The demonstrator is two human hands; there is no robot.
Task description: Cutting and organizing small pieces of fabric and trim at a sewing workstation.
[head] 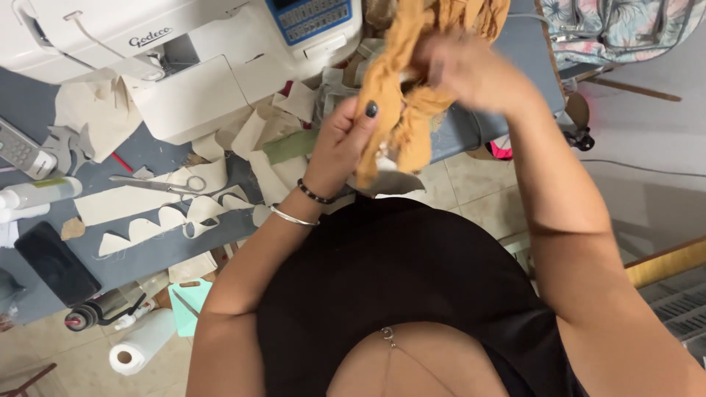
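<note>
A bunched piece of mustard-orange fabric (401,103) hangs in front of me over the table's edge. My left hand (346,136) grips its lower part, thumb across the cloth; two bracelets sit on that wrist. My right hand (471,70), blurred by motion, is closed on the upper part of the same fabric. A pale, pointed piece (386,180) shows below my left hand; whether it is held I cannot tell.
A white sewing machine (191,51) stands at the back left on a grey table (154,250). Cream fabric cut-outs (147,213), scissors (158,184), a dark phone (55,263) and a remote (22,151) lie there. A paper roll (140,342) sits on the tiled floor.
</note>
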